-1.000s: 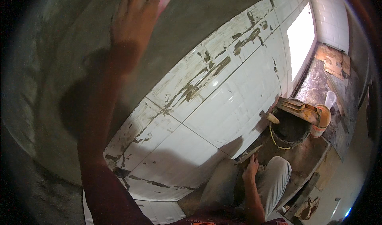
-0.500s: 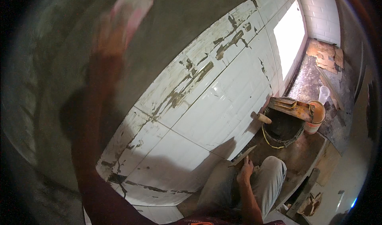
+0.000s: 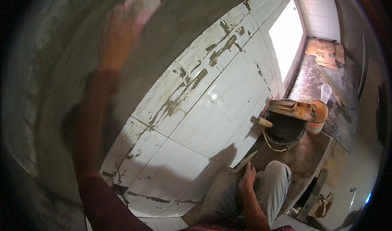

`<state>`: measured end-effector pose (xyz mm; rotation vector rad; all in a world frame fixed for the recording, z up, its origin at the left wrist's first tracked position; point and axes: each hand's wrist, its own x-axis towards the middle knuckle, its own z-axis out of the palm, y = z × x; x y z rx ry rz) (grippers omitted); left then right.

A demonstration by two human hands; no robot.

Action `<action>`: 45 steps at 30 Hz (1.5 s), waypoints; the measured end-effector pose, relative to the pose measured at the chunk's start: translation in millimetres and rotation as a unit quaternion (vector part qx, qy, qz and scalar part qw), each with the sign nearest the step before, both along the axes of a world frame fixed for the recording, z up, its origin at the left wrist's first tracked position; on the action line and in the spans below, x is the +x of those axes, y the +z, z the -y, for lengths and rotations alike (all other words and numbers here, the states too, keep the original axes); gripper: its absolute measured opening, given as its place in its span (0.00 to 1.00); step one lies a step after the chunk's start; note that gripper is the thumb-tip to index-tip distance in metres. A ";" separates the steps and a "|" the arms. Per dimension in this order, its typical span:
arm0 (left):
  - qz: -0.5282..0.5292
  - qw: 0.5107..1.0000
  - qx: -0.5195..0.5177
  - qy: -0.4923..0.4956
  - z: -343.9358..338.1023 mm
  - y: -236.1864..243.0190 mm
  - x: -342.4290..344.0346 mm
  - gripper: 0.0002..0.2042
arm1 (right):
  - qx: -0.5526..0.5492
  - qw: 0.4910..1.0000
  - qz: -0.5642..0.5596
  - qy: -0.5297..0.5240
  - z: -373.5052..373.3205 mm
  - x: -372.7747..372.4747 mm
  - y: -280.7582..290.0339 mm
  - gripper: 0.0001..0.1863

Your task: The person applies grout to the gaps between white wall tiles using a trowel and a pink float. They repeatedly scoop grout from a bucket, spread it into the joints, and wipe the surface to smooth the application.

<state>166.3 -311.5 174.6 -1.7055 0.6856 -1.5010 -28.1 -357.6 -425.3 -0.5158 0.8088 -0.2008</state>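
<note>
My left hand [image 3: 121,32] reaches high onto the dark grey plastered wall [image 3: 171,22], its fingers closed round a pale pink-and-white sponge [image 3: 148,4]. The sponge seems to lie flat against the plaster; the hand is a little blurred. Low down, beside my knees, my right hand [image 3: 247,178] grips a flat trowel [image 3: 246,162] with a thin, pale blade. Its handle is hidden by the hand. Below the plaster runs a band of white wall tiles [image 3: 212,108], smeared with grey mortar along its upper edge.
A dark bucket [image 3: 286,131] with a yellow handle stands ahead of my knees, a rusty-edged float [image 3: 292,110] across its rim and a wooden-handled tool [image 3: 261,121] at its side. Beside it are an orange-and-white pail [image 3: 318,126] and a clear cup [image 3: 326,93]. A bright window opening [image 3: 286,39] is beyond.
My left hand has slid the sponge slightly up and to the right over the plaster. My right hand keeps its hold on the trowel. The whole view has shifted a little.
</note>
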 end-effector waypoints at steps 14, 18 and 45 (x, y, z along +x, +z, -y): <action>0.016 1.000 0.007 -0.018 9.8 12.0 -6.5 0.19 | -0.005 0.998 0.049 0.037 7.3 -0.4 -8.9 0.39; -0.040 0.995 -0.034 0.087 56.4 69.9 -24.6 0.21 | -0.012 0.992 0.020 0.125 -6.5 -4.8 40.4 0.36; -0.211 0.967 -0.139 0.027 -200.5 -137.6 -258.5 0.26 | 0.062 0.905 0.410 0.100 31.5 6.5 156.4 0.25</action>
